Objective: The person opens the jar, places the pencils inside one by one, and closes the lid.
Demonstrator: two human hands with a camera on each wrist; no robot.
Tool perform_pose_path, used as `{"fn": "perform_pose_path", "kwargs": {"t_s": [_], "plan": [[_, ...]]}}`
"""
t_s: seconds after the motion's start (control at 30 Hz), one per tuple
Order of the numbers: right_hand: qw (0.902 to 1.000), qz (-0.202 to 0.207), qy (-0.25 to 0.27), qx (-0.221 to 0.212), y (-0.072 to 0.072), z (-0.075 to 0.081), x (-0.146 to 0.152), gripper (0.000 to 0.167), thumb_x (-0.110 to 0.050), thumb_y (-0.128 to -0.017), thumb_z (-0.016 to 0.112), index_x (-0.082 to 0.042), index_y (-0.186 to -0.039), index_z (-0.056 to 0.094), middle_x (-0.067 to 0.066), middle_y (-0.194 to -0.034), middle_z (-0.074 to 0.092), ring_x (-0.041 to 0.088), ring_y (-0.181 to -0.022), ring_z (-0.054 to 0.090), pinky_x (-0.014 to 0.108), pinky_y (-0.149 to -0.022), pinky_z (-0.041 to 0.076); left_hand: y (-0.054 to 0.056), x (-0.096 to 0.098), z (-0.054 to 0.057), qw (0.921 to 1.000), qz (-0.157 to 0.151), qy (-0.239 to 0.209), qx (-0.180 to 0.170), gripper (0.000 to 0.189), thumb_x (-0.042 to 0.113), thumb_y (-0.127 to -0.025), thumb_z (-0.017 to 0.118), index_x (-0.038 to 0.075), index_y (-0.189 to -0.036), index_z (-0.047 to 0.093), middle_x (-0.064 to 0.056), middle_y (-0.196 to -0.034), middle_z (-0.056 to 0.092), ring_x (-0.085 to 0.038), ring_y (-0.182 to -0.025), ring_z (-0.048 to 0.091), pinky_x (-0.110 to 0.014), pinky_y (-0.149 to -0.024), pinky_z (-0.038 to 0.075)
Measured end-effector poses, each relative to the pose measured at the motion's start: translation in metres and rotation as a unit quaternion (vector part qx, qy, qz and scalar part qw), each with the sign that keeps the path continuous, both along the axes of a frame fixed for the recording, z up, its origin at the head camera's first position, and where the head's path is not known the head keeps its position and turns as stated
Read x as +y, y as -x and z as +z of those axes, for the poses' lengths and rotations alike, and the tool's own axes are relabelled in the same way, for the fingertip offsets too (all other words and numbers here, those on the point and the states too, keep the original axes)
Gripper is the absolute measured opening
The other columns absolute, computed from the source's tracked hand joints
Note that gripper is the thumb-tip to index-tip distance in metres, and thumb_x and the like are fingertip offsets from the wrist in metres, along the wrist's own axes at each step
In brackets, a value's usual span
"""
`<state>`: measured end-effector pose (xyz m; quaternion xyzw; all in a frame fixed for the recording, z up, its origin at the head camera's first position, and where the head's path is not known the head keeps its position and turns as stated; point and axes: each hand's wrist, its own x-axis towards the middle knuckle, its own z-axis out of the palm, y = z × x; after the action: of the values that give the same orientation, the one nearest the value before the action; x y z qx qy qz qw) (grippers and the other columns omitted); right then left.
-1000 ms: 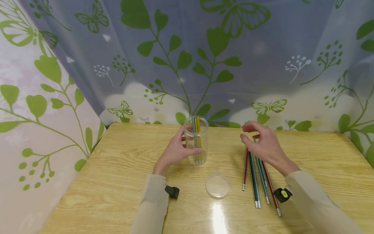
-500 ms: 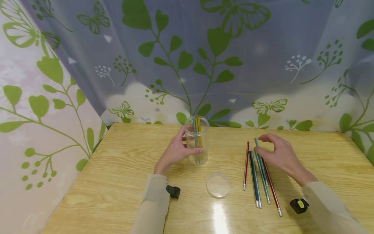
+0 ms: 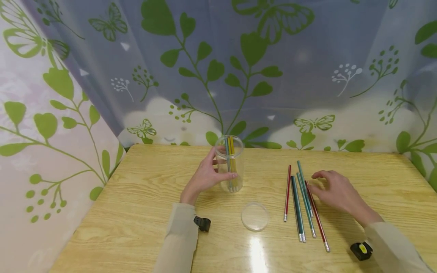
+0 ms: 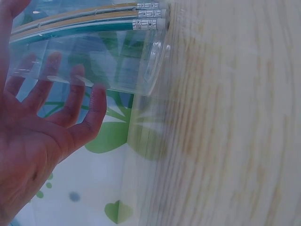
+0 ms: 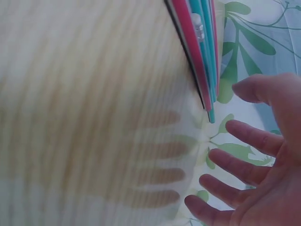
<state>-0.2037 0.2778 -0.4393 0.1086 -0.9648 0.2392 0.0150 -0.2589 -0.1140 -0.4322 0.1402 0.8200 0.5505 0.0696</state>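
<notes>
One hand [image 3: 203, 176] half-curled round cup [image 3: 239, 165]

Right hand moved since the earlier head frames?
Yes: the right hand shifted rightward and down the image, away from the back edge of the table.

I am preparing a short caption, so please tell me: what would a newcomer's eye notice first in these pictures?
Most likely the patterned backdrop, with its green leaves and butterflies, behind the table. Next, the clear cup in the left hand, with yellow and teal pencils standing inside. Then the loose red and teal pencils lying beside the right hand.
</notes>
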Motion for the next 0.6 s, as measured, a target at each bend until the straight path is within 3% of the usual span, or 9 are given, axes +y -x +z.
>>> {"fn": "perform_pose_path", "kwargs": {"t_s": [0.2, 0.37, 0.6], "plan": [[0.9996, 0.009, -0.027, 0.005, -0.0006, -0.0077, 0.0026, 0.04, -0.033, -0.092, 0.074, 0.0, -0.116, 0.07, 0.035, -0.123, 0.063, 0.051, -0.104, 0.063, 0.066, -0.082, 0.053, -0.0002, -0.0003, -0.0006, 1.0, -0.006, -0.006, -0.003, 0.085, 0.029, -0.077, 0.091, 0.043, -0.144, 0.04, 0.001, -0.148, 0.047, -0.028, -0.133, 0.054, -0.05, -0.1, 0.055], [0.9991, 0.005, -0.041, 0.0, -0.0014, -0.0092, 0.0025, 0.035, -0.028, -0.092, 0.074, -0.002, -0.114, 0.071, 0.038, -0.126, 0.06, 0.061, -0.111, 0.056, 0.072, -0.084, 0.049, -0.0001, -0.0002, 0.0003, 0.9999, -0.007, -0.006, -0.005, 0.085, 0.029, -0.077, 0.091, 0.041, -0.145, 0.04, 0.0, -0.148, 0.047, -0.028, -0.133, 0.054, -0.05, -0.1, 0.056], [0.9987, 0.009, -0.048, -0.009, -0.0021, -0.0073, 0.0021, 0.031, -0.022, -0.09, 0.073, 0.0, -0.112, 0.073, 0.039, -0.127, 0.058, 0.063, -0.113, 0.054, 0.074, -0.087, 0.048, -0.0006, -0.0003, 0.0011, 0.9999, -0.007, -0.007, -0.006, 0.085, 0.028, -0.078, 0.091, 0.041, -0.145, 0.04, 0.001, -0.148, 0.047, -0.028, -0.133, 0.054, -0.05, -0.098, 0.056]]}}
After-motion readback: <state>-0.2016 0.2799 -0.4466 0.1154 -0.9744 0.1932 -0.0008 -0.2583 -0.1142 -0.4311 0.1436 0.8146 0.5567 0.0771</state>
